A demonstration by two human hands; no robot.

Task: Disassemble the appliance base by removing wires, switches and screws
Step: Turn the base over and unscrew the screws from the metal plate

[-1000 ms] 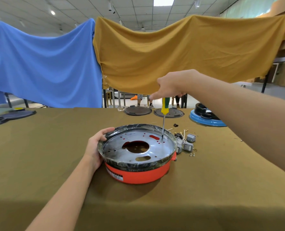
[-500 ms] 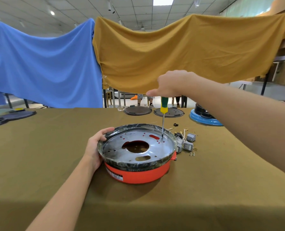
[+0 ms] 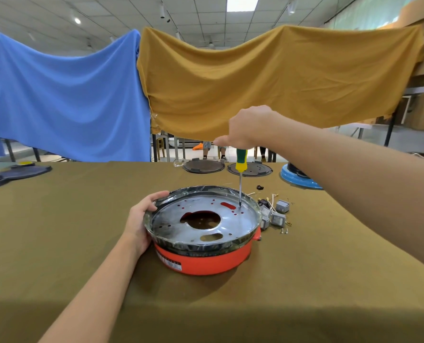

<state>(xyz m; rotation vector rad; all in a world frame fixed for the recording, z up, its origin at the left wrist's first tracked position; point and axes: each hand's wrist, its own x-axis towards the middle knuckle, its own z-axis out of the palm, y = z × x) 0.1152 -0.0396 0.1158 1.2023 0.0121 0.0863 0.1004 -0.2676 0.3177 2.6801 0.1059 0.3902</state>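
The right hand [image 3: 246, 128] is gripping the top of a screwdriver [image 3: 240, 174], fingers curled round the green and yellow handle from above. The tool's long axis is standing almost upright, handle up, tip pointing down onto the far right part of the metal plate [image 3: 176, 225] inside the appliance base [image 3: 206, 261], just beside a red slot. The left hand [image 3: 139, 222] is clasping the left rim of the base, thumb hooked over the foil-wrapped edge and palm lying against the side. The round orange base is sitting flat on the olive table cloth [image 3: 57, 231], in the middle of the table, its open face turned up. Just to its right, small grey switches [image 3: 279, 212] and loose wires [image 3: 271, 198] are lying on the cloth. Farther back, two dark round plates [image 3: 203, 166] and a blue-rimmed base [image 3: 297, 178] are resting near the far edge.
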